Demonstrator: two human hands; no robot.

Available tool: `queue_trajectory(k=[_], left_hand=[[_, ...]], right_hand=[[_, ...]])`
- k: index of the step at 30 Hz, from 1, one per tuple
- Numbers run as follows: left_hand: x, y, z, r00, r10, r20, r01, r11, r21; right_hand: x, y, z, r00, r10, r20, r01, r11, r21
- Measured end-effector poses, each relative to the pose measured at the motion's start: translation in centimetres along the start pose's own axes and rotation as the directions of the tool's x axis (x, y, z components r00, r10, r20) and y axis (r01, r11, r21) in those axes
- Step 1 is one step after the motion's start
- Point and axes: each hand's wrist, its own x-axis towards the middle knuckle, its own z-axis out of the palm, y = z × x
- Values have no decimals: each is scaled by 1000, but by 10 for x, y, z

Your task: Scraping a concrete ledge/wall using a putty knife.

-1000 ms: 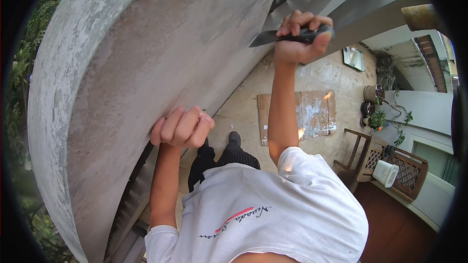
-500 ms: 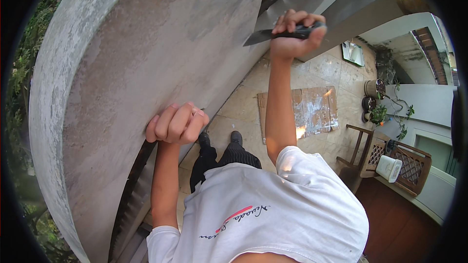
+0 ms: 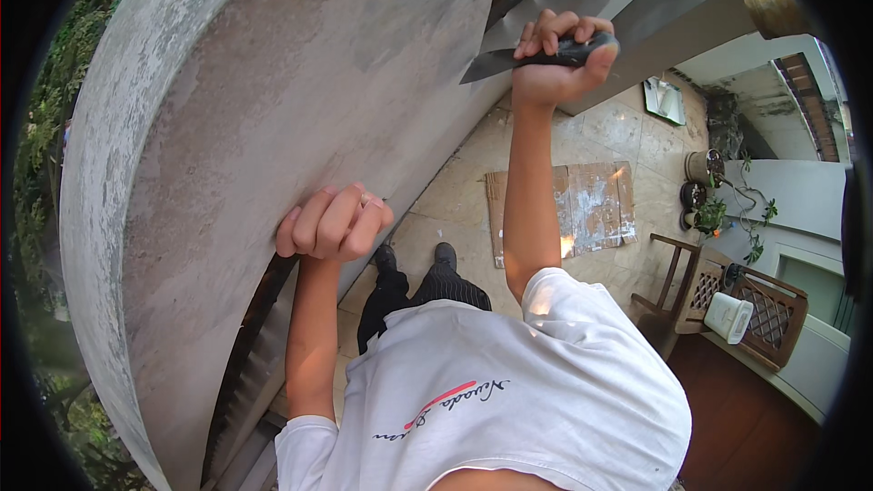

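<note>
Blade [image 3: 491, 65] shifted slightly right, overlapping wall's edge [image 3: 469, 42].

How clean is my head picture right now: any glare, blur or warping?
Head view: the plastered wall bows, likely from fisheye bending, and the corners go black; same view, sunlit patches nearly wash out on the cardboard and right sleeve; at its left rim, foliage looks soft; also there, the blade in the right hand reads fairly sharp.

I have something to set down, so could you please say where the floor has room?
Bare tiles lie between cardboard and wall, and between cardboard and the pale item; potted plants and a chair crowd the right.
</note>
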Motion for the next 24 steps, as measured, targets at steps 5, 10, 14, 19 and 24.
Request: queue_trajectory(k=[5,10,14,19,24], left_hand=[[0,3,1,1000,-13,-11,13,1000,-2],[1,2,-6,999,-18,39,17,1000,11],[0,4,-5,999,-37,33,38,999,-20],[0,0,-2,1000,-23,15,23,1000,1],[4,4,-4,999,-19,38,19,1000,-20]], right_hand=[[-16,10,-6,1000,17,21,-16,998,-61],[-6,-5,11,994,-73,-84,83,989,121],[-21,12,-8,999,44,-18,-47,985,-166],[-9,3,4,997,-71,-41,75,993,91],[-13,7,-8,998,-24,-64,28,997,71]])
